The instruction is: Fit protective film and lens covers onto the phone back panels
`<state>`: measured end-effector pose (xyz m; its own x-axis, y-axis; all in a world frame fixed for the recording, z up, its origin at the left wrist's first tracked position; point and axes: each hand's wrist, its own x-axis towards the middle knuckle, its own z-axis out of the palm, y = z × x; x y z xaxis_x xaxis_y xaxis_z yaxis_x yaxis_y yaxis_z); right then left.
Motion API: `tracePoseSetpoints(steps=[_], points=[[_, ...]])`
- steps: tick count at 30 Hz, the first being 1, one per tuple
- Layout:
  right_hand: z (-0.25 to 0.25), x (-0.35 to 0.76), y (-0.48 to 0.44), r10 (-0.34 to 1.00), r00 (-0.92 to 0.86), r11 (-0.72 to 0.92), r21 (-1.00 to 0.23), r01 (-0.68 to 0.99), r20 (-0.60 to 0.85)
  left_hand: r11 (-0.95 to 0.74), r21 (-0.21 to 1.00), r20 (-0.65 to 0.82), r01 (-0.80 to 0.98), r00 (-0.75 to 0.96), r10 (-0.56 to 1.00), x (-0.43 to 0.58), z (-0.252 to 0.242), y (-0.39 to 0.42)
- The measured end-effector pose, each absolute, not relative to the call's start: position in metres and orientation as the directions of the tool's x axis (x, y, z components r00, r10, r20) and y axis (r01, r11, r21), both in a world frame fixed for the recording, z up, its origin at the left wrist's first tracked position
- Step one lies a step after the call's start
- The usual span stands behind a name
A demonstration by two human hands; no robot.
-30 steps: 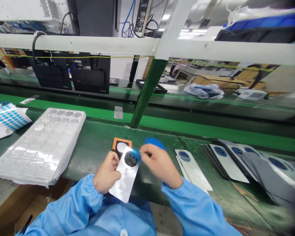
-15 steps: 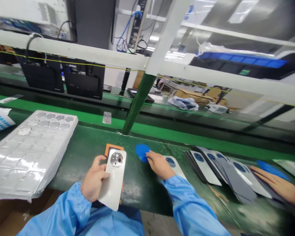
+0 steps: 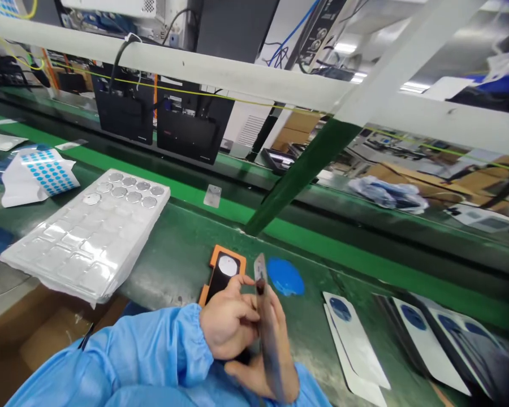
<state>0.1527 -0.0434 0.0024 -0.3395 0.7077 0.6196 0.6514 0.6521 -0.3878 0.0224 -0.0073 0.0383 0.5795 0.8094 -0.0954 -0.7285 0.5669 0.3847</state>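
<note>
A pale phone back cover (image 3: 266,322) stands almost edge-on between my two hands, blurred by motion. My left hand (image 3: 231,319) has its fingers closed at the cover's near face. Behind and below it, my right hand (image 3: 285,362) grips the other side, the thumb reaching under. Just beyond my left hand lies an orange fixture (image 3: 223,250) with a dark middle and a silver round piece (image 3: 228,265) in it. A blue round film pad (image 3: 286,276) lies on the bench right of the cover.
Left is a clear plastic tray (image 3: 89,237) with several round metallic pieces, beside a sheet of blue dots (image 3: 48,169). White back covers (image 3: 356,339) lie to the right, near a further stack (image 3: 432,345). A slanted green post (image 3: 301,175) rises at the bench's back.
My right hand has left the blue pad and come to the back cover. The cover has turned from face-up to nearly edge-on, uncovering the orange fixture. The view has swung.
</note>
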Motion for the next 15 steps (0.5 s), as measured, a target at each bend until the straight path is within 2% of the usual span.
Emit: tracePoseSetpoints(steps=[3, 5, 6, 8, 9, 10, 12, 15], points=[[0.018, 0.156, -0.035, 0.676, -0.352, 0.699, -0.412, 0.584, 0.648, 0.597, 0.458, -0.121, -0.659, 0.619, 0.776, 0.018, 0.037, -0.005], [0.025, 0.160, -0.025, 0.667, -0.336, 0.708, -0.424, 0.565, 0.666, 0.554, 0.609, -0.153, -0.568, 0.601, 0.785, 0.009, 0.033, -0.002], [0.027, 0.163, -0.019, 0.663, -0.325, 0.705, -0.418, 0.573, 0.674, 0.478, 0.718, -0.146, -0.506, 0.562, 0.814, 0.001, 0.030, 0.000], [0.027, 0.171, -0.003, 0.660, -0.350, 0.696, -0.365, 0.619, 0.664, 0.204, 0.928, -0.061, -0.311, 0.413, 0.909, -0.020, 0.021, 0.008], [0.024, 0.176, 0.005, 0.663, -0.393, 0.692, -0.322, 0.646, 0.637, 0.052, 0.983, 0.005, -0.173, 0.313, 0.950, -0.031, 0.016, 0.014], [0.019, 0.181, 0.014, 0.667, -0.449, 0.693, -0.275, 0.666, 0.595, -0.073, 0.997, 0.077, -0.026, 0.211, 0.975, -0.042, 0.009, 0.020], [0.006, 0.187, 0.029, 0.674, -0.538, 0.698, -0.199, 0.688, 0.505, -0.184, 0.960, 0.176, 0.209, 0.057, 0.983, -0.059, -0.008, 0.032], [-0.018, 0.189, 0.041, 0.685, -0.576, 0.688, -0.135, 0.713, 0.445, -0.226, 0.911, 0.230, 0.346, 0.030, 0.973, -0.067, -0.035, 0.045]])
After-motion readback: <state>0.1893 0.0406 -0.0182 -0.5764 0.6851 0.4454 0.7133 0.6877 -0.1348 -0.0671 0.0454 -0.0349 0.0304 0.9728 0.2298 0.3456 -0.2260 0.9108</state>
